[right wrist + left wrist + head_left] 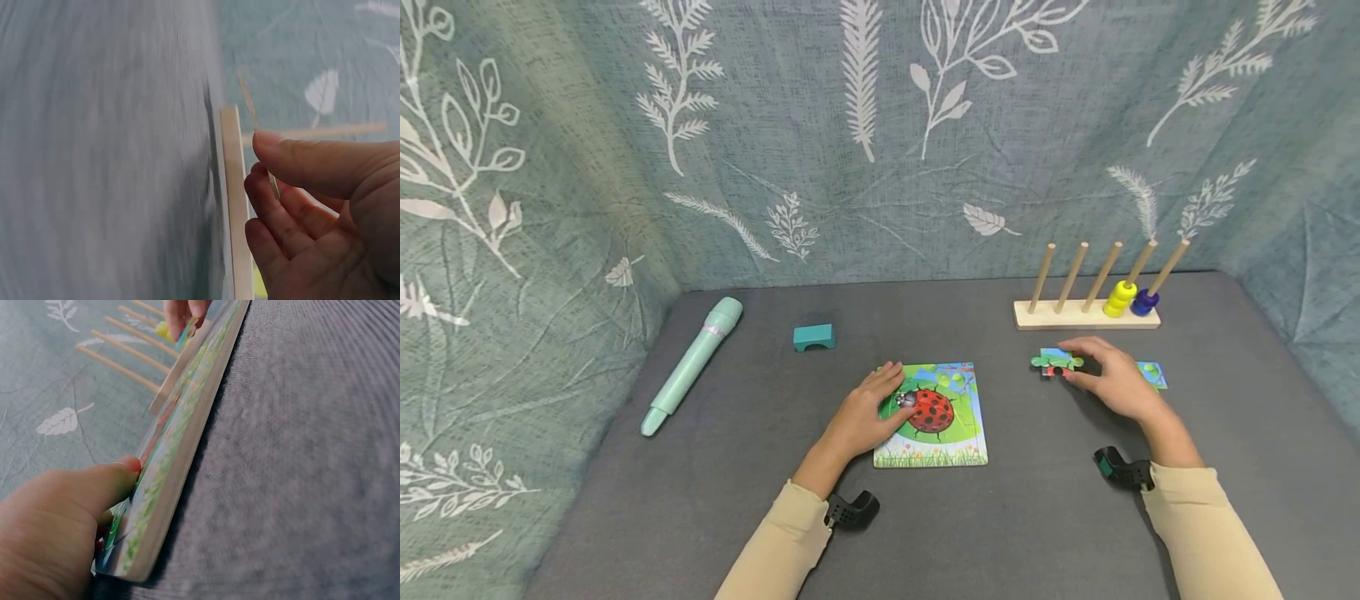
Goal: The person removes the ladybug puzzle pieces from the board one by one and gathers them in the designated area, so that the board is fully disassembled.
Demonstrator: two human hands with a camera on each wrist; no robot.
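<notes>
A square ladybug puzzle [931,411] lies flat on the dark table. On its left side rests my left hand [867,414], fingers extended along the upper left edge and thumb on the ladybug picture. In the left wrist view, the thumb presses the face of the puzzle [164,487]. My right hand [1108,379] pinches a small puzzle piece [1056,362] with green, blue and red on it, held above the table. The right wrist view shows this thin piece [247,94] edge-on between thumb and fingers. Another puzzle piece [1152,375] lies behind the right hand, partly hidden.
Behind the right hand stands a wooden peg stand [1037,320] with yellow rings [1120,298] and blue rings [1145,302]. A teal arch block [814,337] sits behind the puzzle, to the left. Farther left lies a mint-green stick [692,365]. A patterned curtain [880,208] hangs along the table's back edge.
</notes>
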